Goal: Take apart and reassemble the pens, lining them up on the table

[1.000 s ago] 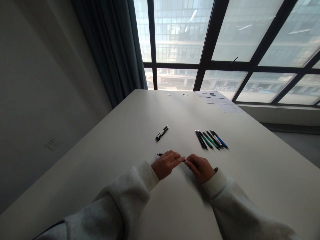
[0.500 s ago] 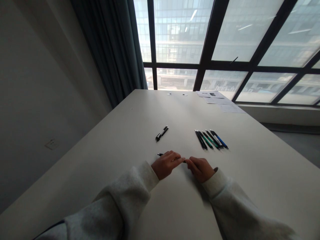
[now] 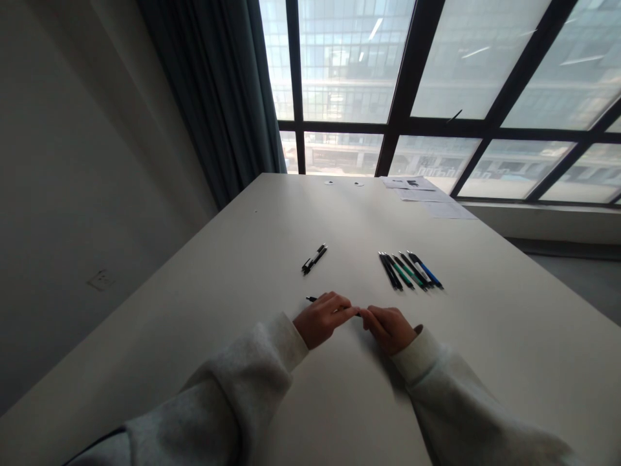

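Close above the white table (image 3: 301, 213), my left hand (image 3: 323, 319) is closed round a dark pen (image 3: 311, 299). One end of the pen sticks out on the left, and its other end shows between my two hands. My right hand (image 3: 389, 329) is closed too, its thumb and forefinger pinching that right end. The middle of the pen is hidden under my left fingers. Beyond my left hand lie a couple of black pens (image 3: 314, 259) side by side. Past my right hand rests a row of several pens (image 3: 410, 270), black, green and blue.
Sheets of paper (image 3: 417, 191) lie at the table's far right corner. Two small white pieces with dark spots (image 3: 358, 184) sit near the far edge. Behind the table are a large window (image 3: 347, 65) and a dark curtain (image 3: 228, 97); a wall (image 3: 87, 194) runs along the left.
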Demonstrator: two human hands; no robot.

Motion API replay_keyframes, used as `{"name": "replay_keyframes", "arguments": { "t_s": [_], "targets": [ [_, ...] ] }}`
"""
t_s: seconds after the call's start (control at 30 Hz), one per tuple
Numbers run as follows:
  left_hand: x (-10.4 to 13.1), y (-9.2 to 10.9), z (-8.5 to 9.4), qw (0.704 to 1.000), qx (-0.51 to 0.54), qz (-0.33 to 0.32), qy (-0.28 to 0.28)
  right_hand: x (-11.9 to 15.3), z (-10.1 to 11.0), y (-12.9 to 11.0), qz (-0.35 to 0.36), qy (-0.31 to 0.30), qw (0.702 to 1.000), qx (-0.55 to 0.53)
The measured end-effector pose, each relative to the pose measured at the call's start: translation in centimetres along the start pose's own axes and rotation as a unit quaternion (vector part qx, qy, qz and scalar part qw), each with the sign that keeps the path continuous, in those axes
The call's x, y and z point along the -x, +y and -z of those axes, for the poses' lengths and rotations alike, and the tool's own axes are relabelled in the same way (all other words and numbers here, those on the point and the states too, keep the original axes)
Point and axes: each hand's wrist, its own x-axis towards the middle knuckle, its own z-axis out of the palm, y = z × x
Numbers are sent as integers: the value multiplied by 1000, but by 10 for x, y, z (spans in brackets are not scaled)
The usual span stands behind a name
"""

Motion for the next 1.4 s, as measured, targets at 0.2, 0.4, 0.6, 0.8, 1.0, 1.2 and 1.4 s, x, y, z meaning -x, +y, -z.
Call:
{"name": "replay_keyframes", "arguments": {
  "t_s": [0.2, 0.4, 0.6, 0.8, 1.0, 1.2, 1.4],
  "targets": [
    [1, -1, -2, 1000, -2, 6, 14, 3, -1, 2, -7, 37, 999, 2],
    [-2, 1, 2, 999, -10, 2, 32, 3, 0, -1, 5, 57, 998, 22],
    [-3, 4, 4, 998, -27, 0, 48, 2, 0, -3, 2, 37, 999, -3],
    [-7, 3, 7, 988, -25, 116, 98, 2, 3, -3, -15, 109, 991, -79],
    [-5, -15, 4, 855, 316, 353, 212, 1, 0, -1, -72, 194, 962, -180],
    [-7, -10, 0, 716, 555, 378, 191, -2, -3, 3, -140, 226, 891, -368],
    [-9, -5, 2, 654, 642, 365, 163, -6, 4, 14, -194, 243, 788, -531]
  ]
}}
